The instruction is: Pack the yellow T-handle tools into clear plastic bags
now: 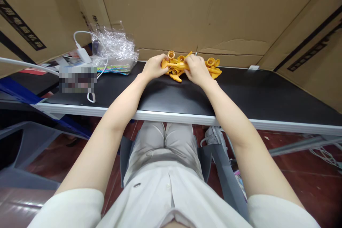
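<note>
A group of orange-yellow plastic pieces (211,61) lies at the back of the black tabletop, some shaped like round cups, others long and curved. My left hand (153,67) is closed at the left side, its thumb and fingers pinching the end of a long yellow plastic piece (182,66). Over the right part of that same piece, my right hand (197,68) curls its fingers around it. Loose cup-shaped pieces sit behind and to the right of my hands. My right hand partly hides the pieces under it.
Cardboard walls (171,10) enclose the tabletop (267,94) at the back and sides. On the left are crumpled clear plastic wrapping (116,48), a white charger (84,55) with its cable, and a blurred-out patch. A pale metal edge (176,117) runs along the front.
</note>
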Demonstrator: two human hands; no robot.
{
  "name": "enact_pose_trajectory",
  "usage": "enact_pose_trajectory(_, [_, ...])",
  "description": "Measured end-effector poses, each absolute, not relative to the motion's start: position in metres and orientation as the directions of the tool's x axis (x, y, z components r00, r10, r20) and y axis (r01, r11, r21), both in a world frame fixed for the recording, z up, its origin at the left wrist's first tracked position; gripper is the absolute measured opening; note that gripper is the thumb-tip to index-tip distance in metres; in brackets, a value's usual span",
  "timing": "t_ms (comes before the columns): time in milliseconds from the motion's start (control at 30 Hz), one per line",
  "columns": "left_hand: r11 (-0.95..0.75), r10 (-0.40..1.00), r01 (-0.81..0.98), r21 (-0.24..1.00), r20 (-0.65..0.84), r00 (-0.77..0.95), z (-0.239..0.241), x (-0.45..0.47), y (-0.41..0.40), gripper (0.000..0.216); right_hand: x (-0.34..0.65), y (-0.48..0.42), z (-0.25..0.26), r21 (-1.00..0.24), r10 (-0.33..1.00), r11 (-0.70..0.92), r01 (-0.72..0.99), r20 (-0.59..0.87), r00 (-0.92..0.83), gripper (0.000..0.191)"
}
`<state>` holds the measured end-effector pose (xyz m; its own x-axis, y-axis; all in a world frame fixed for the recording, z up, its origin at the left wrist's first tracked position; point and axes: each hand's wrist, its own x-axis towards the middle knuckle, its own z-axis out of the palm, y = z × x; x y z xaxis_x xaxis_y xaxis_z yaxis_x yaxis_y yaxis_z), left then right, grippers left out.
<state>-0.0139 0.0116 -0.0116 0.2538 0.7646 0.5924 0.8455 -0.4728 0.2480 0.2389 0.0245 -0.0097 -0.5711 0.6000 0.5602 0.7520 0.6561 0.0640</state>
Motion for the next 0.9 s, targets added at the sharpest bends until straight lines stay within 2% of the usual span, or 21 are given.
enact_pose_trajectory(233, [-0.492,0.753,0.823,0.283,0.613,0.239,-0.012,-0.015,0.011,0.041,0.238,0.012,-0.007,0.085,0.608,0.655,0.751,0.531,-0.590,0.045])
enact_pose_trajectory(433, [-0.493,0.758,0.831,0.256,0.596,0.267,-0.011,-0.009,0.007,0.041,0.235,0.013,-0.008,0.085,0.639,0.633,0.769,0.503,-0.582,0.038])
enact_pose_trajectory(700, [-0.454,0.780,0.859,0.236,0.571,0.256,-0.003,-0.003,-0.006,0.045,0.235,0.011,-0.007,-0.012,0.650,0.657,0.754,0.517,-0.558,0.048])
enact_pose_trajectory(900, [-0.410,0.804,0.892,0.193,0.539,0.253,0.001,-0.004,-0.011,0.047,0.234,0.004,-0.004,0.011,0.644,0.658,0.753,0.510,-0.570,0.040])
